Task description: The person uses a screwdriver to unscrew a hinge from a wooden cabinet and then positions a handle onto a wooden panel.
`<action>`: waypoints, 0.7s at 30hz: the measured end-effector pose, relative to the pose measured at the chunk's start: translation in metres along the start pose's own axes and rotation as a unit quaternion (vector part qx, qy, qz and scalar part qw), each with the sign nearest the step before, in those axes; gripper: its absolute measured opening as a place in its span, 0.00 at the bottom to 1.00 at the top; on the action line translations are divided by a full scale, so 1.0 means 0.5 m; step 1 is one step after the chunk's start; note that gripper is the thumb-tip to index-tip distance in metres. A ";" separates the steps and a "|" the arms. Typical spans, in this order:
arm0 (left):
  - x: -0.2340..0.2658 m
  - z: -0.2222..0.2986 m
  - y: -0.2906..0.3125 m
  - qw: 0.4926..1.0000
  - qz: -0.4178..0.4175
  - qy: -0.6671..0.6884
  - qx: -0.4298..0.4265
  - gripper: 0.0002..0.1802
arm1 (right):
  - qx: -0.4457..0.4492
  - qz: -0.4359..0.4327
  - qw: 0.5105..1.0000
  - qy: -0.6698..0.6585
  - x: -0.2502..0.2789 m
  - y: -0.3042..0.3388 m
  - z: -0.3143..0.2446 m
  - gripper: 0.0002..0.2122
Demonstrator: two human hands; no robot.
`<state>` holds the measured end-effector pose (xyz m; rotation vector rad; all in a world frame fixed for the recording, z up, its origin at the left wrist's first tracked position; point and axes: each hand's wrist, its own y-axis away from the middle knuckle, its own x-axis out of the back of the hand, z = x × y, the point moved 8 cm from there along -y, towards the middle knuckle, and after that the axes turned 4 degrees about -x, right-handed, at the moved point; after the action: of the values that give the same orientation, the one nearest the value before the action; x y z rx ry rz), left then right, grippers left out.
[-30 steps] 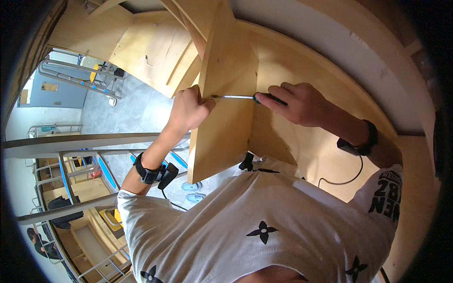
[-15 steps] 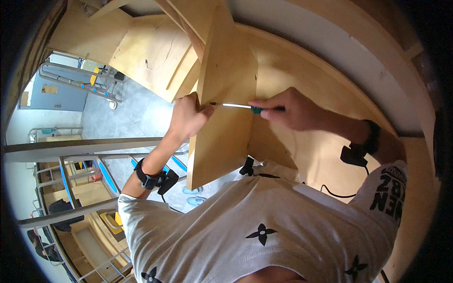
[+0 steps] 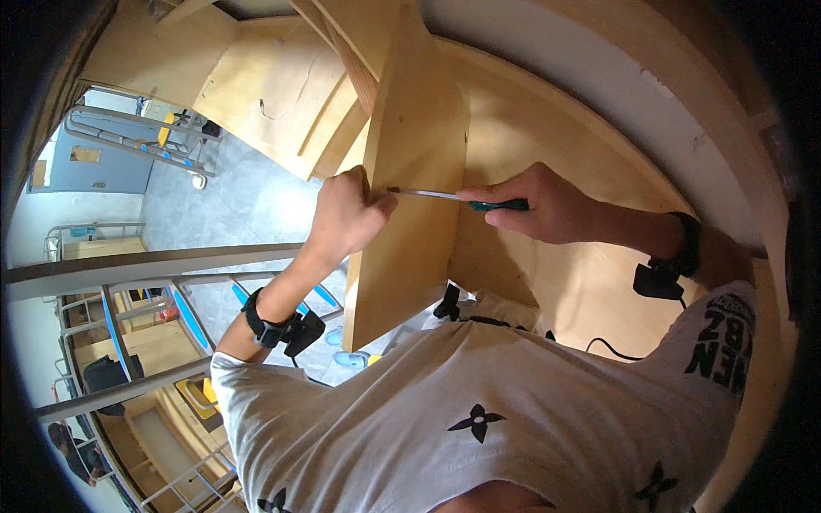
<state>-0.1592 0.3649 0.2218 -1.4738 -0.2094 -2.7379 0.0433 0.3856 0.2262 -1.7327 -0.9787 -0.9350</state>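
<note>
My right hand [image 3: 547, 203] is closed round the dark green handle of a screwdriver [image 3: 428, 195]. The metal shaft points left, and its tip meets the face of an upright wooden panel [image 3: 419, 128], or stops very close to it. At that panel's left edge my left hand [image 3: 346, 214] is closed, with its thumb on the face just below the tip and its fingers curled at the edge. Whether a screw sits at the tip is too small to tell. Each wrist wears a black strap with a small device.
A curved wooden wall [image 3: 573, 145] rises behind the panel on the right. Metal bed rails [image 3: 171, 265] with a ladder run across the left, above a grey floor [image 3: 248, 201]. Slippers [image 3: 351, 359] lie below the panel. A black cable [image 3: 616, 349] hangs by my right side.
The screwdriver's handle end has dipped slightly, and my right hand has shifted a little to the right with its fingers rearranged on the handle. My left hand stays at the panel edge.
</note>
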 end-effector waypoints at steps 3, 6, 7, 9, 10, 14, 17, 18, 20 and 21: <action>-0.004 -0.008 -0.002 1.000 0.006 0.019 -0.009 0.16 | -0.005 -0.029 1.000 0.010 -0.011 -0.001 0.002 0.23; 0.011 -0.009 0.006 0.999 -0.013 -0.024 0.042 0.17 | -0.002 -0.047 0.999 0.019 -0.029 -0.015 -0.008 0.24; 0.010 -0.008 0.002 0.999 -0.015 -0.021 0.033 0.17 | -0.010 -0.049 0.999 0.020 -0.026 -0.018 -0.002 0.24; 0.015 -0.013 -0.002 1.000 -0.010 -0.019 0.014 0.16 | -0.031 -0.045 0.999 -0.002 -0.018 -0.034 0.016 0.24; 0.014 -0.021 -0.002 1.000 -0.012 -0.006 0.016 0.15 | -0.033 -0.052 0.998 0.007 -0.021 -0.038 0.018 0.24; 0.006 -0.036 0.003 1.000 -0.004 0.003 0.024 0.15 | -0.014 -0.066 0.996 0.066 -0.021 -0.035 -0.007 0.23; 0.007 -0.014 -0.011 1.000 0.004 0.004 -0.008 0.13 | 0.002 -0.071 0.990 0.118 -0.018 -0.038 0.004 0.23; 0.003 -0.010 -0.015 1.000 -0.004 -0.005 -0.024 0.13 | -0.056 -0.089 0.991 -0.081 -0.020 -0.041 0.021 0.22; 0.000 0.006 -0.023 0.998 -0.015 -0.016 -0.052 0.14 | -0.119 -0.093 0.950 -0.273 -0.013 -0.035 0.042 0.21; 0.002 0.001 -0.018 0.999 -0.017 -0.029 -0.030 0.14 | -0.250 -0.200 0.853 -0.411 -0.039 -0.032 0.062 0.21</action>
<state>-0.1602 0.3740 0.2217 -1.5808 -0.1545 -2.7527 0.0262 0.4149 0.2048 -2.5225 -1.8251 -0.7199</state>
